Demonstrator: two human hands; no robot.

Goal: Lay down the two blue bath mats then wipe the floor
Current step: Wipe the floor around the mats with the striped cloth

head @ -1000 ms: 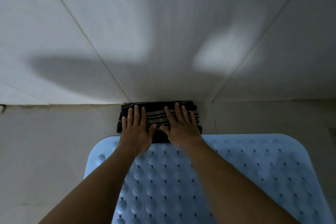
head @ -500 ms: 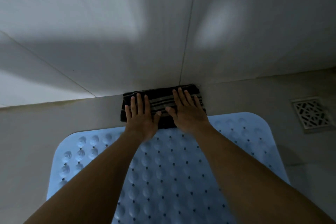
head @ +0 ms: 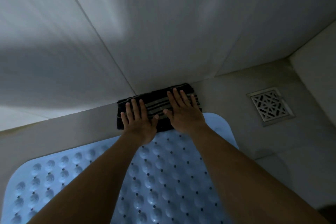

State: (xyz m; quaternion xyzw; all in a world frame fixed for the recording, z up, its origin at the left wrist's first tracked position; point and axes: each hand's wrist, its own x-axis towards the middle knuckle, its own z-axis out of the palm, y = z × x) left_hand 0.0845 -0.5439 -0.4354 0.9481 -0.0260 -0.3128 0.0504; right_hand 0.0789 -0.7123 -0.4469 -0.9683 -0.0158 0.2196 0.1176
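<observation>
Wiping the floor strip along the wall, beyond a laid blue bath mat.

Both hands press flat on a folded dark striped cloth (head: pixel 158 107), left hand (head: pixel 139 122) and right hand (head: pixel 183 112) side by side, fingers spread wide rather than gripping, likely so palm weight drives the cloth across the floor (head: pixel 60 136). The cloth sits against the wall (head: pixel 163 32), just beyond the blue bath mat (head: pixel 163 178). A floor drain (head: pixel 269 106) lies to the mat's right. Only one mat shows.
</observation>
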